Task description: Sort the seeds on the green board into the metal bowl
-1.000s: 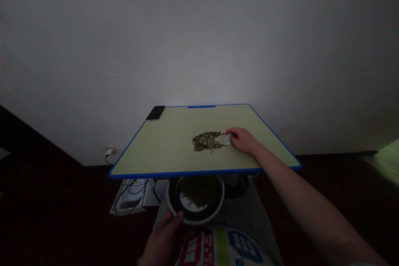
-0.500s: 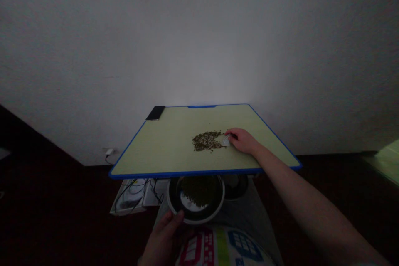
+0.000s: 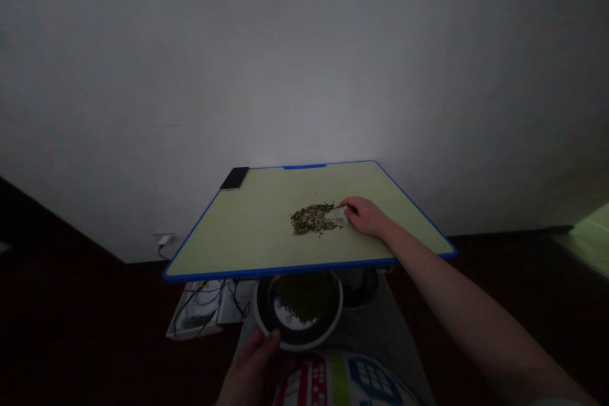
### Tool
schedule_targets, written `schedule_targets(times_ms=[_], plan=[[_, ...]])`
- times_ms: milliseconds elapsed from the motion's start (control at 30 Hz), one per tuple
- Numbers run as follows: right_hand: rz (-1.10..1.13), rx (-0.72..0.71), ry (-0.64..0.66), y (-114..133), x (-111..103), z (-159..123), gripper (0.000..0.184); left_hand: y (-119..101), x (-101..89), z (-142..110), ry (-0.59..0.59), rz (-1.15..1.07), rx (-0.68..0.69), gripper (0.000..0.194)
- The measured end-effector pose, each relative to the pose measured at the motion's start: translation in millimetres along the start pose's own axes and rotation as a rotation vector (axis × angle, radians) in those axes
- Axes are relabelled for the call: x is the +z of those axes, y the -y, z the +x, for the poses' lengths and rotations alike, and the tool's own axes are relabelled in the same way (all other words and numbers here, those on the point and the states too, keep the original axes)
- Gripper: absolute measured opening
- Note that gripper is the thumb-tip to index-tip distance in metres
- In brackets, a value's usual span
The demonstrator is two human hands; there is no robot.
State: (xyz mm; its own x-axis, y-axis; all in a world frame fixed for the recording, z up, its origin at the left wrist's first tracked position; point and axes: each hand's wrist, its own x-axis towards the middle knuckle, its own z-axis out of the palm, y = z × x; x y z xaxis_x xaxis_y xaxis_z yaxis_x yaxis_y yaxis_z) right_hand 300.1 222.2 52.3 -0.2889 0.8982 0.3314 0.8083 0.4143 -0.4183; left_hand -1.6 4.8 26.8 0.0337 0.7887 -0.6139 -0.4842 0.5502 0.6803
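On the table (image 3: 257, 203), a loose patch of small greenish-brown grains (image 3: 311, 221) is spread near the middle. My right hand (image 3: 365, 216) pinches a small pale half-round plate that looks like a protractor (image 3: 342, 214), at the right edge of the grains. Below the front edge, over the lap, my left hand (image 3: 254, 358) grips the near-left rim of a round bowl (image 3: 328, 330). A heap of the same kind of grains (image 3: 304, 298) lies in it. The table edge covers the bowl's far side.
A black tablet or phone (image 3: 235, 178) lies at the table's back-left corner. A second dark bowl (image 3: 364, 288) sits right of the first, partly hidden. Boxes with cables (image 3: 202, 307) stand below left. A printed bag (image 3: 337, 380) is on the lap. A wall (image 3: 304, 76) rises behind.
My right hand has tilted the half-round plate slightly and shifted a little left with it at the grains' edge. The view has moved slightly. My left hand stays on the bowl.
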Motion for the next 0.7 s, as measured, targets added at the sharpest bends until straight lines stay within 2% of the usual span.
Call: schedule_targets(times_ms=[100, 367, 567, 700], plan=[[0.005, -0.017, 0.006, 0.4, -0.4, -0.2, 0.027, -3.4, 1.2, -2.5, 0.015, 0.026, -0.007, 0.032], [0.0, -0.017, 0.024, 1.7, -2.2, 0.0, 0.028, 9.2, -1.0, 1.7, 0.005, -0.015, -0.002, 0.033], [-0.001, -0.015, 0.023, 3.6, -3.7, 0.9, 0.028, 8.1, 4.5, -1.1, -0.015, -0.034, -0.004, 0.036], [-0.002, 0.01, 0.034, 7.1, -7.0, 0.7, 0.029, 6.6, 3.1, -1.8, 0.012, -0.046, -0.017, 0.035]])
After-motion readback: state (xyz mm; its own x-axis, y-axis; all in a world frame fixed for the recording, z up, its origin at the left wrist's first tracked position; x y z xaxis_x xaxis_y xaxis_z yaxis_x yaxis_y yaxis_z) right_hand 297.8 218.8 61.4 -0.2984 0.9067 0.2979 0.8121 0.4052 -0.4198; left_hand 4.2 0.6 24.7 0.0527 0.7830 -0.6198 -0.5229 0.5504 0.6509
